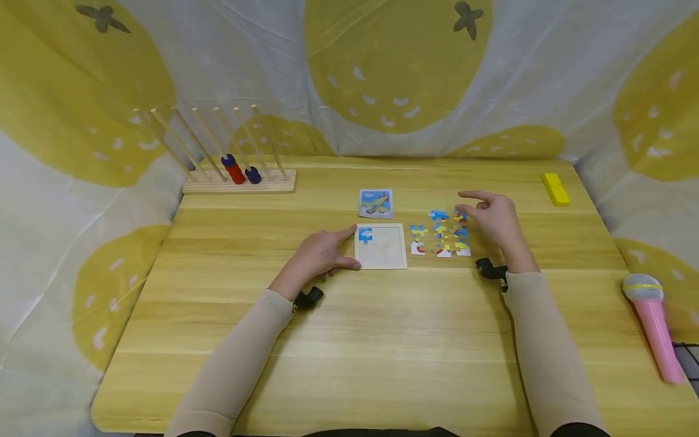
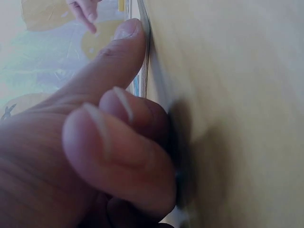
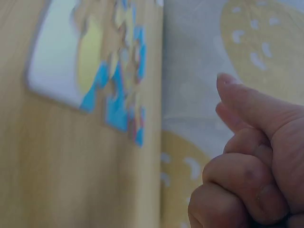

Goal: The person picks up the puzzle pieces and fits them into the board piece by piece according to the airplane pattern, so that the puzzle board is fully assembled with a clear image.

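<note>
A square wooden puzzle tray [image 1: 390, 258] lies on the table with one blue-and-white jigsaw piece [image 1: 365, 234] in its upper left corner. My left hand [image 1: 319, 254] is at the tray's left side, index fingertip at the upper corner and thumb at the lower one; its other fingers are bent under. Right of the tray lie several jigsaw pieces [image 1: 440, 230] in blue, yellow and white, blurred in the right wrist view. Above their right side is my right hand [image 1: 497, 220], thumb and index finger apart with nothing seen between them, the other fingers curled.
An airplane picture card [image 1: 376, 203] lies just behind the tray. At the back left stands a wooden peg rack [image 1: 240, 185] with red and blue rings. A yellow block [image 1: 556, 189] is at the back right, and a pink toy microphone [image 1: 655, 331] lies along the right edge.
</note>
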Motion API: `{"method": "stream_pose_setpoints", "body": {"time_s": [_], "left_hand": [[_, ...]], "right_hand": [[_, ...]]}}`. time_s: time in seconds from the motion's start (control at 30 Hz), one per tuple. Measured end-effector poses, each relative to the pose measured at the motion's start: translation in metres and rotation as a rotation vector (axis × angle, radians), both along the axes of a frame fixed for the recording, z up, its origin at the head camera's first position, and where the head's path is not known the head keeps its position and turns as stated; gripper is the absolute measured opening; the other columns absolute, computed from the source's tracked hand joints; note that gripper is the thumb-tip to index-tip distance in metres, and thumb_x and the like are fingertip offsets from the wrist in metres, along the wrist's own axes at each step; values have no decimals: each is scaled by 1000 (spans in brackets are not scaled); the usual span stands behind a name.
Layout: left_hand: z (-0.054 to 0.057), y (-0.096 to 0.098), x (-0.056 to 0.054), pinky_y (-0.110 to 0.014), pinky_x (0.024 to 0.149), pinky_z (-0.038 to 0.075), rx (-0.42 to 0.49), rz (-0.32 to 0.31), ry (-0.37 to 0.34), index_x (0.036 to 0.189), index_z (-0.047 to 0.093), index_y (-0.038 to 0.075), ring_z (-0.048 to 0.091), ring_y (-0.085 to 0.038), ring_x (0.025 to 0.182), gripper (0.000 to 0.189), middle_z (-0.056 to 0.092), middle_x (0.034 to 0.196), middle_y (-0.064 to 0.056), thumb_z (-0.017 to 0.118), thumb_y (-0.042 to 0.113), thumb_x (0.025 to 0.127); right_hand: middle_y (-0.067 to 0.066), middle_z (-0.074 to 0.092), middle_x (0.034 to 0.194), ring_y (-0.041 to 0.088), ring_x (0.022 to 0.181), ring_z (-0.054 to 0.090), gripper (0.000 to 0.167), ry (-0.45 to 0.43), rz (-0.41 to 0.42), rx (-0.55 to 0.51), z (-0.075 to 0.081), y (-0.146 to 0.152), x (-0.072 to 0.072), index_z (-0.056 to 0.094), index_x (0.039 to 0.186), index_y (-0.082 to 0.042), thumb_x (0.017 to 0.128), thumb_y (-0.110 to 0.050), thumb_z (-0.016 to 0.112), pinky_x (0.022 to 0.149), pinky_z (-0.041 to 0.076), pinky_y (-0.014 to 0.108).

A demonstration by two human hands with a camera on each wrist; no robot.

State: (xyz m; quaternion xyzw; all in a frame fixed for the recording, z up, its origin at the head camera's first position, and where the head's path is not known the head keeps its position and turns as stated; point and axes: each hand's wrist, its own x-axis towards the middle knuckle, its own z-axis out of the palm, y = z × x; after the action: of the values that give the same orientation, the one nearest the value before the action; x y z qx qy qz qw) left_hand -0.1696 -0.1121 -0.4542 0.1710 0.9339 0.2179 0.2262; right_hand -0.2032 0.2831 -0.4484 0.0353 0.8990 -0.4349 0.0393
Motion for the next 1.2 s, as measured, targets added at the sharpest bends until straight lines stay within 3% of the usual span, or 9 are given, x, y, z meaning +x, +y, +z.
{"method": "stream_pose_setpoints", "body": {"time_s": [0.2,0.47,0.6,0.7,0.93,1.2], "left_hand": [[-1,-2,0,-31,58,50,2,-4,11,168,32,32,56,-14,41,100,57,49,3,82,60,86],[1,-2,0,-30,52,49,20,6,-13,168,33,31,54,-14,39,100,56,49,3,84,58,86],[0,-2,-1,-30,53,48,13,5,-5,168,34,31,54,-14,40,100,54,48,4,84,59,85],[0,-2,-1,-30,53,48,8,6,-2,168,34,32,54,-14,40,100,54,48,4,83,60,85],[1,-2,-2,-29,51,46,8,12,-25,168,33,33,53,-15,40,100,53,48,4,83,59,86],[2,-1,-2,-29,52,47,6,16,-35,168,32,34,53,-15,39,100,53,48,4,83,59,86]], "right_hand": [[-8,48,55,8,44,31,54,-120,38,-105,-16,11,-5,69,144,-19,96,-41,81,43,27,27],[-11,42,52,8,46,32,53,-125,125,-36,-27,5,-7,70,143,-17,96,-40,80,46,29,26],[-9,68,65,6,55,55,53,-109,159,2,-27,2,-7,70,142,-15,96,-40,80,56,42,26],[-4,77,77,7,64,65,52,-84,179,45,-28,0,-7,71,141,-14,97,-40,79,62,47,27],[-3,63,63,14,62,51,50,-36,191,150,-30,-2,-8,73,138,-15,97,-44,78,61,39,30],[-3,60,65,15,62,47,42,-4,179,186,-30,-6,-7,76,133,-16,99,-41,77,59,37,30]]}}
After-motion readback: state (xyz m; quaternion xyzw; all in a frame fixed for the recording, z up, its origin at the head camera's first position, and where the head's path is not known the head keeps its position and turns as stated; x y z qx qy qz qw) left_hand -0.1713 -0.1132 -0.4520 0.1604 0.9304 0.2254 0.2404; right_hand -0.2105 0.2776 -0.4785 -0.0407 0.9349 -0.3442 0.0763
